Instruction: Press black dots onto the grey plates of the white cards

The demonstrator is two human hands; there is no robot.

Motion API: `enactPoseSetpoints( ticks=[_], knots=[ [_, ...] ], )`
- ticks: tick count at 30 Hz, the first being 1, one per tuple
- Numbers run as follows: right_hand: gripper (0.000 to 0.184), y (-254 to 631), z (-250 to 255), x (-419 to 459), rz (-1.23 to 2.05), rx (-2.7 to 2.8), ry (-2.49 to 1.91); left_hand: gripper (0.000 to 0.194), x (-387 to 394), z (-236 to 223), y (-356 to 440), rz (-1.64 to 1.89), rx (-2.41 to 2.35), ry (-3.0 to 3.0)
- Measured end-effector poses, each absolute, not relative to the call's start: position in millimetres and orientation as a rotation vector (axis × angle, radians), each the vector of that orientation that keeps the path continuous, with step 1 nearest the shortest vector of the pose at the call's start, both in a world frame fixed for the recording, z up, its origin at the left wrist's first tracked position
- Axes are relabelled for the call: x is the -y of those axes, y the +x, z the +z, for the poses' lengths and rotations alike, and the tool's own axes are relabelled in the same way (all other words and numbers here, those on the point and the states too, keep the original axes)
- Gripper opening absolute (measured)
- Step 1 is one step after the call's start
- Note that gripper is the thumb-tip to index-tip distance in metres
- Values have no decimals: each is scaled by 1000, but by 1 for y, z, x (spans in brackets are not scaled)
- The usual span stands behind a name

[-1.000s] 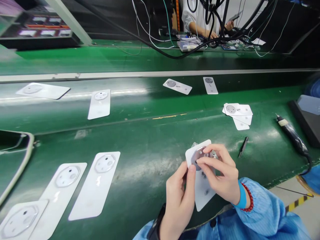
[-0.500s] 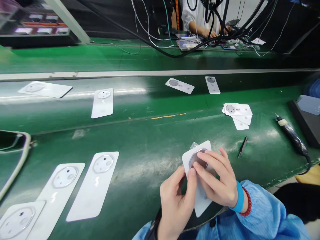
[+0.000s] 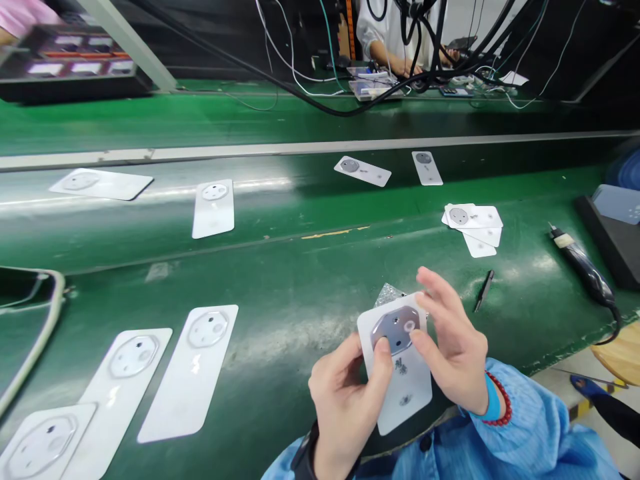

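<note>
The right hand (image 3: pixel 457 357), fingers spread wide, leaves bare the dark disc (image 3: pixel 397 325) it mostly hid half a second ago (its thumb is at the rim), so work there seems to pause. The left hand (image 3: pixel 350 387) grips the disc's white panel (image 3: pixel 401 383), between both hands; clear plastic (image 3: pixel 387 293) lies just beyond them on the desk (image 3: pixel 280 373).

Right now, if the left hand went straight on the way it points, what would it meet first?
The left hand would first meet the white panel it holds, its thumb at the grey disc; beyond, probably the right hand, though depth is unclear.
</note>
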State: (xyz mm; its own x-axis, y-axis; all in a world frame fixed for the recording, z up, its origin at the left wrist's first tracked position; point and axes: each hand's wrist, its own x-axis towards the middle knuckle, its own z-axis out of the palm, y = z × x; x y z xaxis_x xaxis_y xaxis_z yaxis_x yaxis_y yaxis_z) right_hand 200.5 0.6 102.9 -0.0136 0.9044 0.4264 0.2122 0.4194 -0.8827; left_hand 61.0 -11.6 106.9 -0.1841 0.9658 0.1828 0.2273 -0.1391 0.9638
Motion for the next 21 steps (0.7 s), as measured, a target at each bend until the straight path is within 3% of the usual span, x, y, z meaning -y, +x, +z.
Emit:
enactPoseSetpoints(
  ticks=[4,10,16,21],
  knots=[
    [50,197,101,-2,1086,1346,-965,21,9,108,62,1391,-1511,1361],
    [45,197,94,-11,1159,1197,-939,21,7,105,58,1252,-1405,1165],
    [70,202,82,-14,1505,1163,-867,32,-30,92,50,1242,-1577,877],
    [63,259,69,-48,1315,1313,-1161,36,-79,89,80,1103,-1303,1252]
  ],
)
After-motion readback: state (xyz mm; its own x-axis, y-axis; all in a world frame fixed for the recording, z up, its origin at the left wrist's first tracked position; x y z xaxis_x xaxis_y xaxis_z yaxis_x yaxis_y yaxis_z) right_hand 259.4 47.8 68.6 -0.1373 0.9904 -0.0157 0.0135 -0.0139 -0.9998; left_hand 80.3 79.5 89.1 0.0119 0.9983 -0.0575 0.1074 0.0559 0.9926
